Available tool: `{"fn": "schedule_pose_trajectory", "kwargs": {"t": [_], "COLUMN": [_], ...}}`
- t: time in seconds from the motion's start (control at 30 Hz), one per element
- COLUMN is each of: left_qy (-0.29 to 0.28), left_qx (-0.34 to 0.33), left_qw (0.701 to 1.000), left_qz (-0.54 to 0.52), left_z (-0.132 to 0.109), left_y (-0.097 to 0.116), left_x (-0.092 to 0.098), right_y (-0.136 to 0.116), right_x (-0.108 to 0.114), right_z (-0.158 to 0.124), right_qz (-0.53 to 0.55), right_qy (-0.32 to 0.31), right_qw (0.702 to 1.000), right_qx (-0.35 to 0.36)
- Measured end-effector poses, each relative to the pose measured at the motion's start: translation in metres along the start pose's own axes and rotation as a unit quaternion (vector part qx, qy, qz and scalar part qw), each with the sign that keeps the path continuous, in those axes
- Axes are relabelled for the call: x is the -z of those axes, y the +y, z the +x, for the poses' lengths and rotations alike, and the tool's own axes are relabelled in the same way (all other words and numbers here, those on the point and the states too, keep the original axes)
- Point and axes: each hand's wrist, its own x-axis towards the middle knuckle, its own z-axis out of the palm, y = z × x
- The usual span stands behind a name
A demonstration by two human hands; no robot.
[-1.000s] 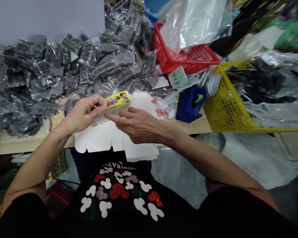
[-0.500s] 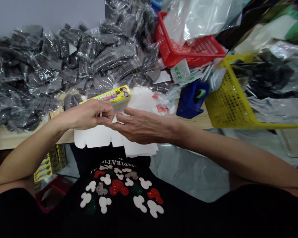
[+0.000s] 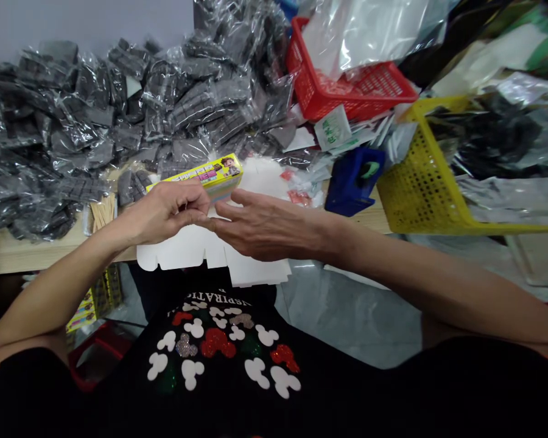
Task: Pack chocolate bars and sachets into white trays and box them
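My left hand point(image 3: 171, 210) is closed, its thumb and curled fingers pinched together over the front of the table. My right hand point(image 3: 267, 225) reaches in from the right, its foremost fingertips meeting those of the left and its other fingers a little apart. Whatever lies between the fingertips is too small or hidden to name. Right behind both hands lies a yellow printed box point(image 3: 205, 172), its lower side partly covered. Beneath them, flat white card blanks point(image 3: 182, 249) with cut flaps stick out past the table edge.
Plastic-wrapped dark grey pieces point(image 3: 164, 97) are heaped along the back. Wooden sticks point(image 3: 103, 213) lie at the left. A blue tape dispenser point(image 3: 354, 182), a red basket point(image 3: 319, 109) and a yellow basket point(image 3: 402, 194) stand to the right. Small red-and-white packets point(image 3: 299, 196) lie near the dispenser.
Both hands stay fingertip to fingertip, with only a slight shift. The left wrist has moved a little nearer and the wooden sticks show more. The yellow box lies where it was.
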Motion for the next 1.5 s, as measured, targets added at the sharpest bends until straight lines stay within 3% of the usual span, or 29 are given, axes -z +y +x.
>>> {"fn": "schedule_pose_trajectory", "kwargs": {"t": [0.23,0.4,0.5,0.57,0.63,0.67,0.77,0.8,0.83,0.87,0.9,1.03,1.13,1.3,1.5], "left_qy": [0.032,0.113,0.153,0.169,0.178,0.181,0.187,0.185,0.179,0.169,0.155,0.103,0.086,0.056,0.061], "left_qx": [-0.017,-0.063,-0.087,-0.097,-0.1,-0.094,-0.04,-0.013,0.015,0.04,0.061,0.107,0.127,0.142,0.137], "left_qw": [0.997,0.986,0.977,0.972,0.969,0.97,0.978,0.981,0.983,0.985,0.986,0.987,0.986,0.988,0.984], "left_qz": [0.063,0.101,0.122,0.135,0.136,0.13,0.08,0.057,0.035,0.014,-0.006,-0.066,-0.069,0.025,0.095], "left_z": [-0.005,-0.011,-0.016,-0.018,-0.018,-0.017,-0.011,-0.008,-0.004,0.0,0.005,0.023,0.035,0.058,0.074], "left_y": [0.001,0.0,0.001,0.002,0.005,0.006,0.008,0.008,0.008,0.007,0.005,0.004,0.005,-0.007,-0.028], "left_x": [-0.005,-0.006,-0.005,-0.005,-0.005,-0.005,-0.003,-0.001,0.0,0.002,0.004,0.007,0.007,0.009,0.009], "right_y": [0.001,0.005,0.008,0.007,0.003,0.0,-0.01,-0.012,-0.014,-0.015,-0.016,-0.012,-0.006,0.0,0.008], "right_x": [0.004,-0.003,-0.007,-0.009,-0.014,-0.018,-0.032,-0.037,-0.041,-0.043,-0.045,-0.042,-0.041,-0.054,-0.075], "right_z": [0.003,0.005,0.003,0.002,0.001,0.001,0.001,0.001,0.0,0.0,0.0,0.006,0.015,0.025,0.038], "right_qz": [0.055,0.077,0.163,0.282,0.45,0.539,0.725,0.744,0.743,0.728,0.705,0.628,0.604,0.567,0.543], "right_qy": [0.002,-0.007,0.009,0.053,0.111,0.146,0.245,0.273,0.295,0.31,0.318,0.306,0.313,0.348,0.328], "right_qw": [0.998,0.994,0.981,0.95,0.873,0.812,0.591,0.536,0.504,0.497,0.508,0.597,0.62,0.592,0.566], "right_qx": [-0.041,-0.075,-0.103,-0.127,-0.152,-0.169,-0.256,-0.292,-0.327,-0.357,-0.38,-0.395,-0.392,-0.455,-0.526]}}
